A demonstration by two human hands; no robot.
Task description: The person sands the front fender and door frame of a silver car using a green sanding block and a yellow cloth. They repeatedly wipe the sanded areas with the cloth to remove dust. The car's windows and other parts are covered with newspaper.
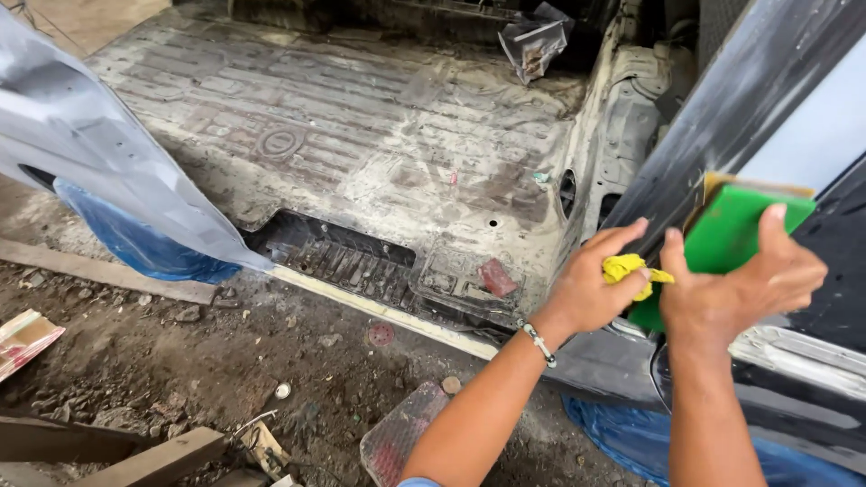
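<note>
Right hand (740, 289) grips flat green rectangular sanding block (726, 239) against dark grey painted vehicle panel (722, 117), long axis running up-right along panel edge; left hand (591, 284), just beside, clutches crumpled yellow cloth (629, 269).

I'm looking at what seems a rough vehicle body-repair yard: a stripped van floor (361, 135), bare grey panels (90, 135), dirt ground (180, 361) strewn with timber offcuts (99, 271).
</note>
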